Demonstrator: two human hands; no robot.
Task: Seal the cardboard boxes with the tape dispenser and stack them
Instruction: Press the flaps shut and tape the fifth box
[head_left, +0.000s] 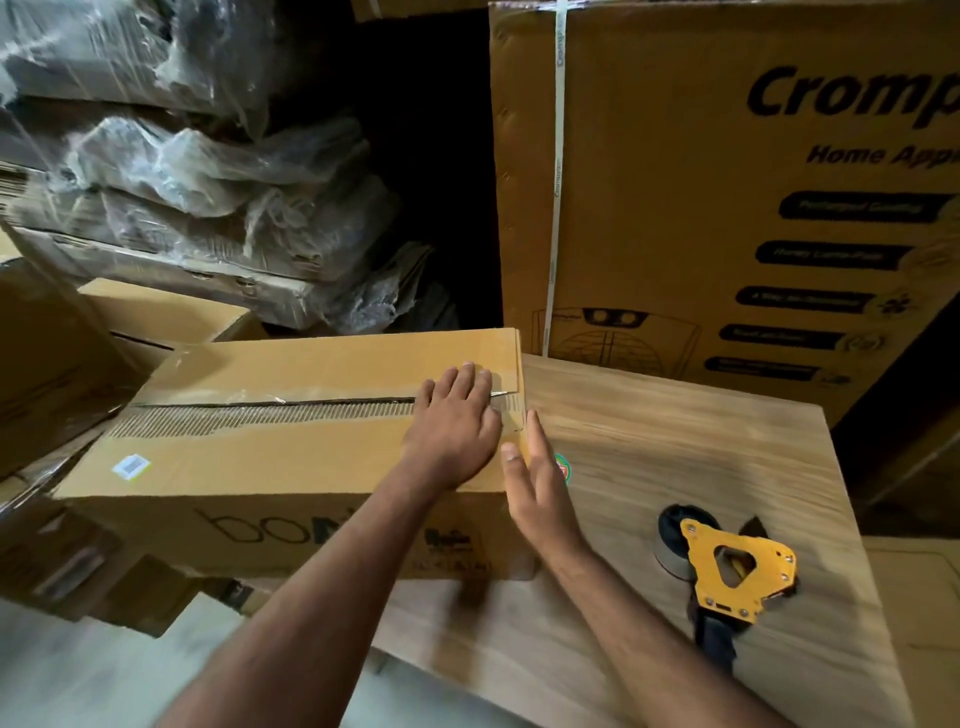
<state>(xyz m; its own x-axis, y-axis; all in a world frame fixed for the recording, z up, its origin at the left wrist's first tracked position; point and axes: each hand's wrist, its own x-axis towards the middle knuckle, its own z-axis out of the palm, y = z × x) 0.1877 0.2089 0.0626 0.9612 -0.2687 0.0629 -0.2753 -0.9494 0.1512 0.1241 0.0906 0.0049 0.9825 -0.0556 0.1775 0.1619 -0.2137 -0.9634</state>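
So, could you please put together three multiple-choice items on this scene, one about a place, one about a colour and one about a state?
1. Where does the tape dispenser lie?
A. On top of the cardboard box
B. On the wooden table, right of the box
C. In the right hand

2. What colour is the dispenser's frame?
A. Yellow
B. Red
C. Green

3. How does the left hand stand?
A. Curled round the dispenser
B. Flat on the cardboard box, fingers straight
C. Hanging off the table

Answers:
1 B: it rests on the bare wooden table, touched by neither hand.
2 A: the metal plate is plainly yellow.
3 B: its palm presses the box top by the centre seam, while the right hand lies open at the box's end.
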